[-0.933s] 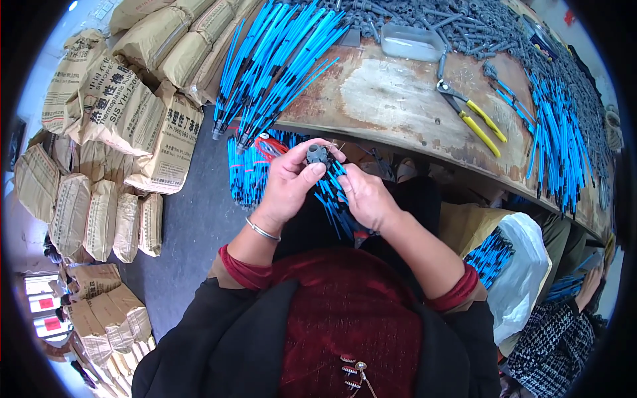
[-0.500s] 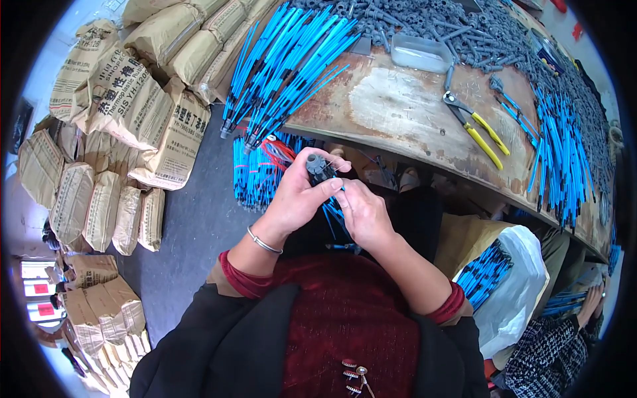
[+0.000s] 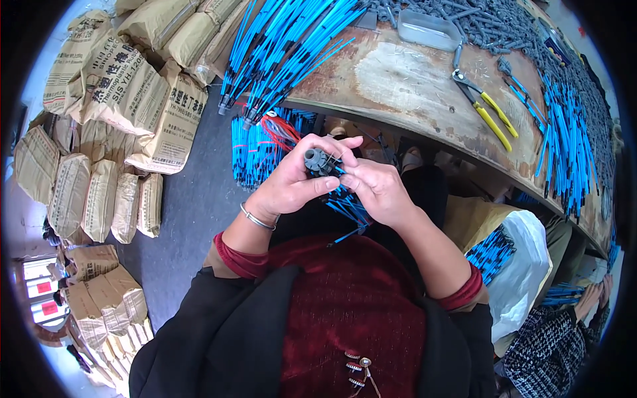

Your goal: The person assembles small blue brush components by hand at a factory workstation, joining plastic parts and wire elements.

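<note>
My left hand [image 3: 282, 186] is closed around a dark grey ribbed plastic fitting [image 3: 317, 161], its round hollow end facing up. Thin wire-like strands [image 3: 336, 158] stick out beside it. My right hand [image 3: 383, 192] comes in from the other side, thumb and fingers pinched against the fitting, where a bit of a thin blue rod shows at the fingertips. The far end of that rod is hidden by my fingers. Below my hands hang several blue rods with black bands [image 3: 348, 207]; whether they join the fitting I cannot tell.
The worn wooden table [image 3: 398, 106] carries yellow-handled pliers [image 3: 494, 116], a clear plastic tray [image 3: 428, 32], heaped grey fittings [image 3: 504, 30] and blue rod bundles [image 3: 292, 50]. Brown paper sacks [image 3: 123, 93] pile up at left. A white sack [image 3: 524, 265] holds rods; a co-worker's sleeve [image 3: 547, 348] shows lower right.
The right fingers have shifted slightly and the left thumb sits apart from them now. More blue rods show below my hands. The view has moved a little over the table.
</note>
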### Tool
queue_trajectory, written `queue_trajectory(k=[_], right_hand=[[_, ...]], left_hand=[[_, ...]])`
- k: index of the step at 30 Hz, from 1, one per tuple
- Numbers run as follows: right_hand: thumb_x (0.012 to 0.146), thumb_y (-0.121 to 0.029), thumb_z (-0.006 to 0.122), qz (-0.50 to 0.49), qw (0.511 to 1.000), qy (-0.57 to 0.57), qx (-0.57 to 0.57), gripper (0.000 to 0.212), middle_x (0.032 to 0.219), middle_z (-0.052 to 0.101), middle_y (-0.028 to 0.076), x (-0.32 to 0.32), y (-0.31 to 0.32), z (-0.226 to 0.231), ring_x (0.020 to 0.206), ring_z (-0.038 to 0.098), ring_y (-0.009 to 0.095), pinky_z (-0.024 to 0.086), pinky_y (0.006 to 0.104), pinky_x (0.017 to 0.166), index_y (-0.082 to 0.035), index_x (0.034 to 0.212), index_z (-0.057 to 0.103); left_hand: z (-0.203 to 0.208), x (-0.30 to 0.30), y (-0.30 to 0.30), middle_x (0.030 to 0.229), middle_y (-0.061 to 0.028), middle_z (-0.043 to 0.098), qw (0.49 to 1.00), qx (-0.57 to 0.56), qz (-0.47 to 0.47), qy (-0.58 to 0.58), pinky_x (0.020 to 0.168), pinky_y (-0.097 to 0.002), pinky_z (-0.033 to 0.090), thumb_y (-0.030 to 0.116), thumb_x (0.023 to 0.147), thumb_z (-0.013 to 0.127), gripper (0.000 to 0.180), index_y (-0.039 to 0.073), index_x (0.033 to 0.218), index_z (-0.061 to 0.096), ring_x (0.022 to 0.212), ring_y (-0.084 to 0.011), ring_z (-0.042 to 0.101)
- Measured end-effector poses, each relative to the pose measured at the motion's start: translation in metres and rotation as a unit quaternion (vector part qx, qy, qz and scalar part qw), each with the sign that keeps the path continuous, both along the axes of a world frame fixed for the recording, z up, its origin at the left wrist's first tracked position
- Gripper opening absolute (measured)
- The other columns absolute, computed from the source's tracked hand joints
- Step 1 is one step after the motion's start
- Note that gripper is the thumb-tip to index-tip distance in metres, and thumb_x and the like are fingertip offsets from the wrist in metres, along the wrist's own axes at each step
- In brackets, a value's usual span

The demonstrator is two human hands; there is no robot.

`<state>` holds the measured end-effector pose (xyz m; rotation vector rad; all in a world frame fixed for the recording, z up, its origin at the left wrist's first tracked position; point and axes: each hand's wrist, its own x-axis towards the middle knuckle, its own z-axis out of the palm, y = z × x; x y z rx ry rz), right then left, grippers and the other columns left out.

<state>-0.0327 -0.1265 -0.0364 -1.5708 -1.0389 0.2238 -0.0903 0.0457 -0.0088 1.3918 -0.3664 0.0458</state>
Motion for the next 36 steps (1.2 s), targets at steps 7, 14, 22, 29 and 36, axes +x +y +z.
queue_trajectory(k=[7,14,22,29,36], right_hand=[[0.085,-0.007,0.056,0.016,1.0,0.008,0.008,0.01,0.072,0.057,0.013,0.007,0.005,-0.001,0.063,0.058,0.027,0.045,0.0329,0.057,0.002,0.085,0.06],[0.083,-0.005,0.057,-0.036,0.999,-0.017,-0.011,0.006,0.072,0.056,0.016,0.0,0.012,0.001,0.064,0.057,0.034,0.047,0.0383,0.057,0.0,0.084,0.058],[0.081,-0.004,0.057,-0.123,0.987,-0.102,-0.015,0.007,0.076,0.059,0.015,-0.021,0.018,0.002,0.067,0.06,0.032,0.05,0.0385,0.059,-0.001,0.088,0.058],[0.081,-0.001,0.058,-0.09,0.987,-0.114,-0.065,0.011,0.084,0.061,0.016,-0.015,0.013,0.009,0.074,0.061,0.031,0.05,0.0368,0.065,0.002,0.092,0.06],[0.08,-0.004,0.061,-0.131,0.99,0.039,0.02,0.013,0.084,0.059,0.014,-0.004,0.004,-0.016,0.075,0.059,0.024,0.048,0.033,0.07,0.001,0.092,0.061]], left_hand=[[-0.008,0.003,0.0,0.105,-0.0136,0.054,1.0,-0.009,0.012,-0.01,0.101,-0.0483,0.033,0.001,0.078,0.061,0.031,0.005,0.104,0.044,0.123,-0.038,0.04],[-0.013,0.005,-0.015,0.094,-0.0133,0.058,0.989,-0.042,0.141,0.013,0.096,-0.0461,0.039,0.0,0.078,0.061,0.02,0.004,0.093,0.048,0.11,-0.035,0.052],[-0.002,0.001,-0.02,0.078,-0.0127,0.061,0.975,-0.039,0.212,0.063,0.088,-0.0432,0.046,-0.001,0.08,0.058,0.009,0.002,0.083,0.05,0.092,-0.0304,0.061],[-0.001,0.003,-0.017,0.08,-0.0142,0.063,0.982,-0.043,0.183,0.025,0.085,-0.0428,0.047,-0.002,0.081,0.056,0.007,0.002,0.083,0.049,0.093,-0.0307,0.062],[0.003,0.007,-0.019,0.085,-0.0141,0.064,0.991,-0.019,0.136,0.002,0.086,-0.0407,0.047,-0.001,0.081,0.057,0.008,0.002,0.084,0.05,0.097,-0.0292,0.061]])
